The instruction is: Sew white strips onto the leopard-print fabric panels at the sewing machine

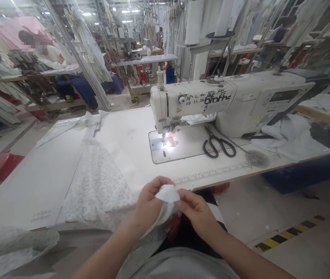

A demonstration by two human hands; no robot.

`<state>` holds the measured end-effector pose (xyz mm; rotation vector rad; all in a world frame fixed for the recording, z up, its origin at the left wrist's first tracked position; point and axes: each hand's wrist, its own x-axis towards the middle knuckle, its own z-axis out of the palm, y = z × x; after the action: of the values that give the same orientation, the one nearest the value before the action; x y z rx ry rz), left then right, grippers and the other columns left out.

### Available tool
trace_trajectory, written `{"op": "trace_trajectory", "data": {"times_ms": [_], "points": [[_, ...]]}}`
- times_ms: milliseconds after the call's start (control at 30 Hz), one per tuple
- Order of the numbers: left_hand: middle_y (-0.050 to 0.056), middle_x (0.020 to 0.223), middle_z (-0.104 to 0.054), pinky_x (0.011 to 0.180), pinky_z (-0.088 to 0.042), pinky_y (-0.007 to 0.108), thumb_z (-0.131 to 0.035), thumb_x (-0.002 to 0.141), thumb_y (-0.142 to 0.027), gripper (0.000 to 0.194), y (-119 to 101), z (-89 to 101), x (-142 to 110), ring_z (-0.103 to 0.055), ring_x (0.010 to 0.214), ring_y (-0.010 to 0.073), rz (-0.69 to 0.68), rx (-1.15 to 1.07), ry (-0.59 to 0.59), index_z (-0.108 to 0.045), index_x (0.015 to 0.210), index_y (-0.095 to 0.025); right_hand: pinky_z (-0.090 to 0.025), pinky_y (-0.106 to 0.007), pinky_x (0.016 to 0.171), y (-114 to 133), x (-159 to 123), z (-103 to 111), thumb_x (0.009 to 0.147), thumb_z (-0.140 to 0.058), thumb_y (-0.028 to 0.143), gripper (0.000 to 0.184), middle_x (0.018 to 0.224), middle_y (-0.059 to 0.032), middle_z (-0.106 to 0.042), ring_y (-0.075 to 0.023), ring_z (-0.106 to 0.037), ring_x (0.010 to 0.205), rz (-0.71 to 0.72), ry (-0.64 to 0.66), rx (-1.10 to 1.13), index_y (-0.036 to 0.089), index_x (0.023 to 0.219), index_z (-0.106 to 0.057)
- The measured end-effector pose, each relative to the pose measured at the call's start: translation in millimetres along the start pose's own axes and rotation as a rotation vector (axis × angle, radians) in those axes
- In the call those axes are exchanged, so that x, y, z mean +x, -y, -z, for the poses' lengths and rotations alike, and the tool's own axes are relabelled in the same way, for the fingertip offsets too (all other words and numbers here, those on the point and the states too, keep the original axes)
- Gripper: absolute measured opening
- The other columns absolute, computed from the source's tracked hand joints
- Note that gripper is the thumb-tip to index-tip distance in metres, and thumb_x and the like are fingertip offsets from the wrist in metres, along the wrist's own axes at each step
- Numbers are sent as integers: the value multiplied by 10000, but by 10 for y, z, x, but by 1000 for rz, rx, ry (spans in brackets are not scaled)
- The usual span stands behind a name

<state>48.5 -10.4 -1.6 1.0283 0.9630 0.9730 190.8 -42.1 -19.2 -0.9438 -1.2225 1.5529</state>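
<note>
Just off the front edge of the table, my left hand and my right hand pinch a piece of white fabric between them. Both hands have their fingers closed on its edges. Below them part of the cloth hangs down over my lap. To the left, a pale fabric with grey spots is spread over the table and drapes over its front edge. Beyond my hands stands a white sewing machine, its lamp lighting the needle area. Whether the held cloth joins the spotted fabric is hidden by my left hand.
Black-handled scissors lie on the machine bed beside a rod with a round end. A ruler strip runs along the table's front edge. Crumpled white cloth lies at right. Another person sits in the background at left.
</note>
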Motion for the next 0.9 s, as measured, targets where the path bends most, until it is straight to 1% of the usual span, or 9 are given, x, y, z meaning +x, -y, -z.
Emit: {"op": "trace_trajectory", "data": {"times_ms": [100, 233, 333, 500, 567, 633, 700, 800, 900], "points": [[-45, 620, -522, 484, -335, 163, -683, 699, -220, 144, 6, 9, -29, -428, 507, 54, 90, -31, 3, -569, 769, -166, -337, -220, 557, 53, -23, 3, 898, -428, 431, 336, 619, 40, -383, -118, -365, 591, 51, -160, -110, 202, 653, -412], [-21, 633, -490, 498, -342, 178, -740, 655, -305, 233, -17, -36, -162, -441, 535, 66, 209, -260, 245, -575, 676, -142, -268, -231, 483, -16, 57, 79, 905, -401, 330, 352, 542, 60, -291, -106, -303, 502, 244, -385, -427, 214, 593, -287], [-3, 627, -454, 506, -341, 182, -725, 677, -382, 324, 23, -52, -259, -436, 547, 67, 288, -449, 333, -574, 598, -107, -251, -250, 483, -161, 125, 128, 891, -399, 248, 346, 514, 62, -291, -105, -314, 475, 351, -306, -671, 214, 570, -273], [22, 626, -530, 558, -393, 187, -645, 782, -328, 233, 169, 70, -273, -499, 574, 83, 432, -515, 211, -626, 711, -106, -367, -256, 571, -109, 92, 232, 898, -432, 226, 200, 657, 17, -466, -134, -457, 614, 398, -244, -657, 196, 705, -473], [30, 663, -561, 577, -407, 188, -618, 808, -288, 184, 201, 104, -260, -521, 596, 86, 416, -529, 207, -631, 763, -110, -424, -283, 674, 27, 46, 277, 891, -469, 223, 90, 818, -25, -535, -161, -512, 762, 480, -110, -598, 193, 871, -551], [35, 707, -578, 591, -413, 187, -603, 819, -263, 153, 213, 99, -253, -533, 620, 87, 387, -525, 222, -633, 832, -114, -448, -315, 777, 145, 6, 299, 865, -540, 221, 167, 984, -60, -556, -186, -526, 906, 541, 63, -562, 205, 1028, -569], [37, 746, -585, 613, -415, 191, -595, 824, -258, 155, 215, 73, -256, -540, 653, 91, 372, -501, 238, -627, 900, -126, -446, -337, 839, 195, -15, 288, 851, -564, 181, 230, 1066, -72, -556, -196, -521, 985, 570, 158, -563, 217, 1078, -571], [13, 733, -557, 591, -390, 187, -595, 813, -349, 232, 195, 71, -279, -509, 640, 89, 363, -368, 291, -608, 947, -160, -460, -315, 811, 174, -17, 239, 873, -476, 101, 203, 993, -58, -602, -175, -551, 940, 572, 156, -567, 209, 1004, -587], [-14, 656, -524, 516, -336, 191, -670, 708, -427, 294, 84, 220, -311, -452, 563, 95, 365, 128, 499, -611, 838, -170, -467, -233, 636, 220, -22, 234, 882, -438, 114, 157, 793, -9, -617, -130, -574, 709, 486, 63, -605, 201, 912, -565]]}}
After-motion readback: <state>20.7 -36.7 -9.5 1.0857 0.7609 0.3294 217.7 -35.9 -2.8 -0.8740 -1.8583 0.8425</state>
